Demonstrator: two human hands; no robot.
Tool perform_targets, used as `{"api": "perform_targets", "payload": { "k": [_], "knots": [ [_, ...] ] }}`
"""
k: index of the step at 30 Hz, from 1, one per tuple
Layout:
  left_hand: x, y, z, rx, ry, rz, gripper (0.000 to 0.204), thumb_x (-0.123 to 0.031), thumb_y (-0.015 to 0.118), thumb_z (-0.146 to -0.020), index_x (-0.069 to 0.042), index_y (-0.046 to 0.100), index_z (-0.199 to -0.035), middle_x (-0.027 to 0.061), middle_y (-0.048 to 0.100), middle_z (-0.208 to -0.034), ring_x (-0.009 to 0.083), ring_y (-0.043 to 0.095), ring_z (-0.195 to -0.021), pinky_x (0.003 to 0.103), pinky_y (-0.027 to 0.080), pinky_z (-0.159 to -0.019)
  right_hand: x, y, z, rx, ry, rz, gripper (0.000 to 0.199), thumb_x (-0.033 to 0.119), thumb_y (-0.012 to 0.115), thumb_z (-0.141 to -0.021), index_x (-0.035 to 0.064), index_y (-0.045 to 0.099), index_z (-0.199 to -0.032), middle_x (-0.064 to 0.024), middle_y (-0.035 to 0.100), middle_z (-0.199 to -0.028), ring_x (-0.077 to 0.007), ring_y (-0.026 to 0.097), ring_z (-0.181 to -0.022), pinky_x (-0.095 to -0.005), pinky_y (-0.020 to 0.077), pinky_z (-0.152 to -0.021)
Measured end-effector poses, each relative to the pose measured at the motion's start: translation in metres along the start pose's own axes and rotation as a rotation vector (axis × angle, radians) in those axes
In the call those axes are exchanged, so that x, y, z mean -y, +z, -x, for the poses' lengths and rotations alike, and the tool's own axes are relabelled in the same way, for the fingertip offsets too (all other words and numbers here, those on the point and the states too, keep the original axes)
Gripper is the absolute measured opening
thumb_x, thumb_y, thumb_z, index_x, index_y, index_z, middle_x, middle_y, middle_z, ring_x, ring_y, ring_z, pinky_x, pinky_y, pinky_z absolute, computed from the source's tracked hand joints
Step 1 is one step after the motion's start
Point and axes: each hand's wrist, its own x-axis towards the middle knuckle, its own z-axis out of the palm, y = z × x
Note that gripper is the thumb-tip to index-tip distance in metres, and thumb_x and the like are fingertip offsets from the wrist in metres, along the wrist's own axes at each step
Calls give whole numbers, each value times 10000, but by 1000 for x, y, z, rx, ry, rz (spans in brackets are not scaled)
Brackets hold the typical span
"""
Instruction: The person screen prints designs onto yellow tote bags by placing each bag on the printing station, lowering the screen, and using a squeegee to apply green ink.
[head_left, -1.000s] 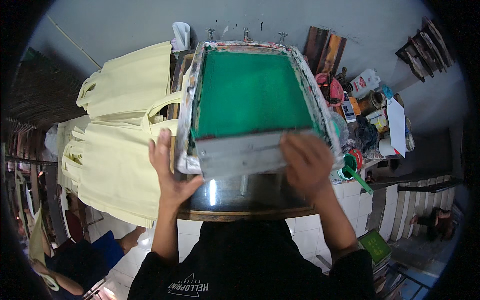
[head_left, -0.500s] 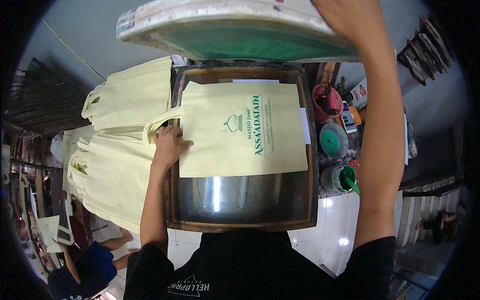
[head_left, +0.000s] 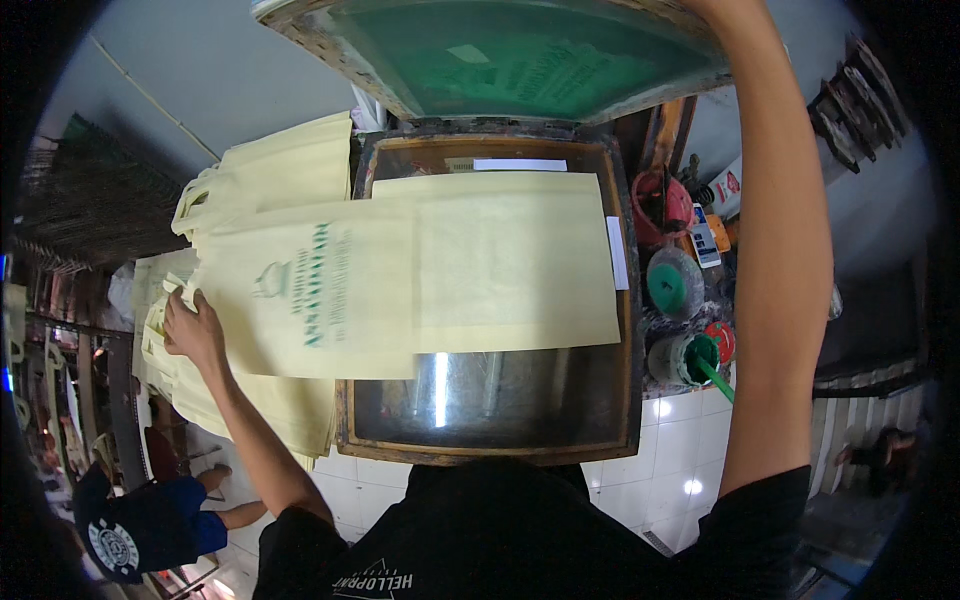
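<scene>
My left hand (head_left: 195, 332) is closed on the handle end of a printed cream tote bag (head_left: 375, 290). Motion blurs the bag's green print. Its right part overlaps a plain cream bag (head_left: 520, 265) lying flat on the dark, wood-rimmed printing board (head_left: 520, 400); its left part lies over stacked cream bags (head_left: 290, 160). At the top edge, my right hand (head_left: 718, 8) is at the raised screen printing frame (head_left: 480, 60), holding it tilted up; its fingers are cut off by the picture edge. Green ink covers the mesh.
Right of the board are a tub of green ink (head_left: 690, 358) with a green stick, a green-stained lid (head_left: 672, 285), a pink container (head_left: 660, 205) and a phone (head_left: 705, 248). White strips (head_left: 617, 253) edge the board. Another person (head_left: 150, 520) is at lower left.
My left hand has pulled the printed bag leftward off the board onto the stack, uncovering the plain bag beneath. The screen frame has tilted, showing more of its green mesh.
</scene>
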Motion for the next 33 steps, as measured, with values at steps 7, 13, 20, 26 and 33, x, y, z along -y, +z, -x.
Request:
{"api": "perform_targets", "payload": {
  "k": [7, 13, 20, 26, 33],
  "knots": [
    [-264, 51, 151, 556, 552, 725, 817, -468, 711, -909, -77, 384, -1548, 244, 379, -1583, 378, 290, -1508, 567, 237, -1196, -6, 1, -9, 51, -68, -31, 403, 306, 719, -874, -66, 748, -1028, -290, 724, -960, -423, 700, -904, -456, 537, -867],
    [-445, 20, 221, 894, 765, 549, 1067, -741, 623, -829, -133, 246, -1622, 270, 18, -1682, 456, -42, -1555, 687, -12, -1190, -14, -2, -7, 121, -61, -64, 377, 294, 707, -902, -55, 758, -1036, -275, 734, -976, -396, 709, -923, -459, 545, -881],
    [-462, 20, 225, 988, 838, 353, 1131, -816, 587, -800, -198, 166, -1648, 245, -66, -1692, 462, -142, -1544, 722, -49, -1170, -20, 0, -8, 97, -98, -103, 319, 259, 697, -919, -28, 771, -1036, -260, 740, -1004, -382, 715, -922, -472, 542, -883],
    [-466, 14, 223, 1019, 802, 338, 1122, -814, 587, -803, -206, 170, -1648, 243, -62, -1692, 459, -141, -1545, 723, -48, -1171, -18, 1, -11, 100, -86, -138, 293, 236, 721, -897, -31, 774, -1006, -266, 736, -979, -402, 713, -908, -463, 540, -874],
    [-472, 14, 209, 1068, 848, 270, 1158, -840, 578, -785, -196, 155, -1649, 234, -93, -1692, 448, -160, -1544, 725, -64, -1166, -15, -5, -8, 130, -97, -120, 284, 214, 723, -899, -39, 771, -1018, -277, 734, -973, -387, 719, -882, -456, 552, -854]
  ]
}}
